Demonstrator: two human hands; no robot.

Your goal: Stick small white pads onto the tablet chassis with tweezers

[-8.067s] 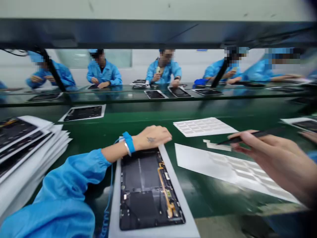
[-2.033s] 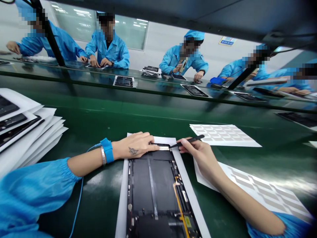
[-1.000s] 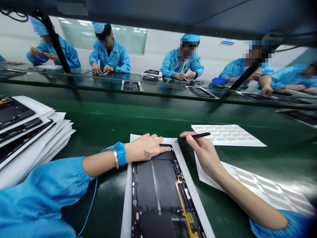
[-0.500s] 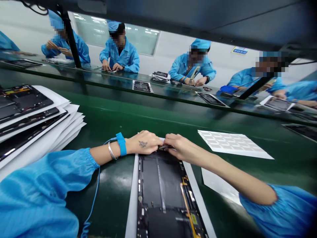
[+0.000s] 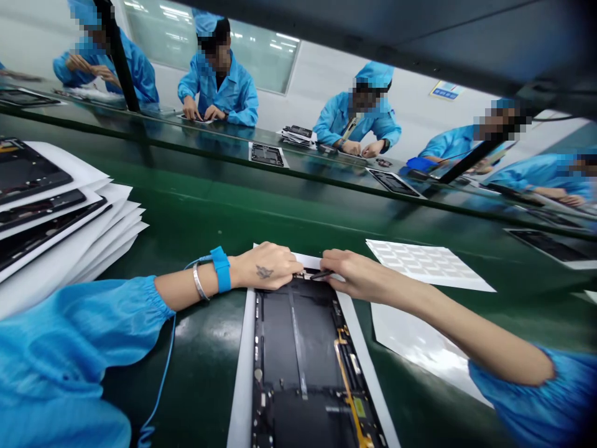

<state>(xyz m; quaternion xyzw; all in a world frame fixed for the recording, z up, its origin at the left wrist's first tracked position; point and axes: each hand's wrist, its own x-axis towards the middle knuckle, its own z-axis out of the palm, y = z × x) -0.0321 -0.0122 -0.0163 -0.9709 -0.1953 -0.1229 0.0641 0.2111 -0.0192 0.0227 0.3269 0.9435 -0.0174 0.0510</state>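
An opened tablet-like device (image 5: 305, 348) lies on white paper (image 5: 242, 373) in front of me, its dark inside parts and an orange flex cable (image 5: 345, 379) showing. My left hand (image 5: 268, 266) is at its far edge, fingers bent together with the tips at the edge; whether they pinch anything is hidden. A blue strap (image 5: 221, 269) with a coiled cord is round that wrist. Opposite it, my right hand (image 5: 352, 270) is closed on slim dark tweezers (image 5: 321, 274), whose tip points left over the device's far edge, close to my left fingertips.
Stacked devices with white sheets (image 5: 93, 230) stand at the left. On the right lie a sheet of pale labels (image 5: 429, 264) and a glossy white sheet (image 5: 420, 342). Across the green bench (image 5: 205, 205), several co-workers in blue sit along a raised ledge (image 5: 224, 146) holding more devices.
My right hand has shifted slightly right, away from the left fingertips, so the tweezers and the device's far edge show more. The view has also moved a little.
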